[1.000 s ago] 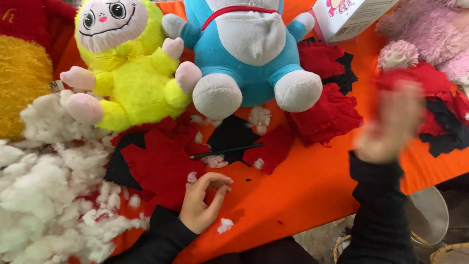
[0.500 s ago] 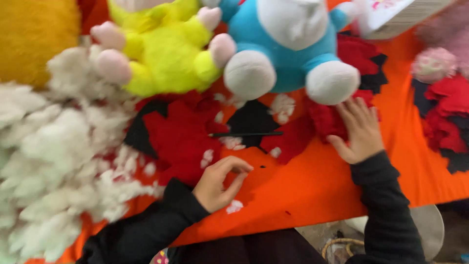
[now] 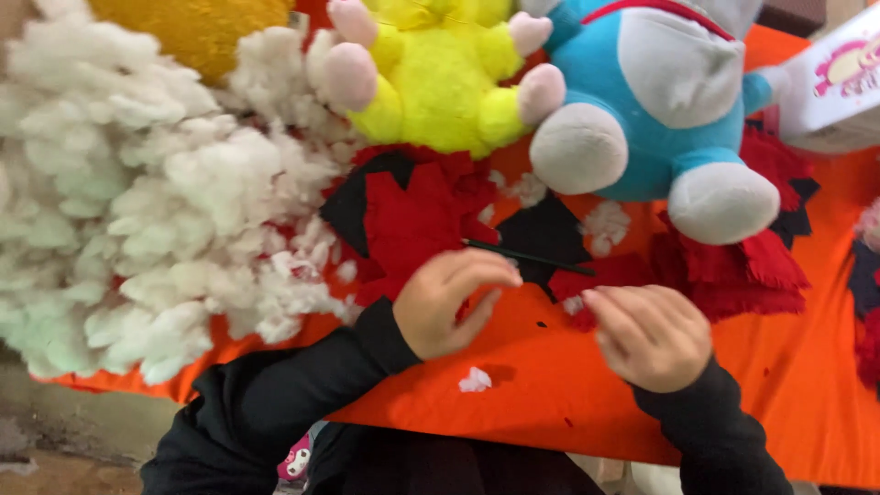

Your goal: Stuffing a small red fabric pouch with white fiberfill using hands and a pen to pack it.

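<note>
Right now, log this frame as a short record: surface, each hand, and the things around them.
surface: orange cloth covering the table
left hand: left hand curled at the edge of a red fabric piece, holding nothing that can be made out
right hand: right hand palm down, fingertips at red fabric scraps
between hands: thin dark stick lying across black fabric
stuffing: large white stuffing pile on the left; one small tuft near the front edge
toys: yellow plush toy and blue plush toy at the back

White-pink box [image 3: 830, 87], upper right
</note>
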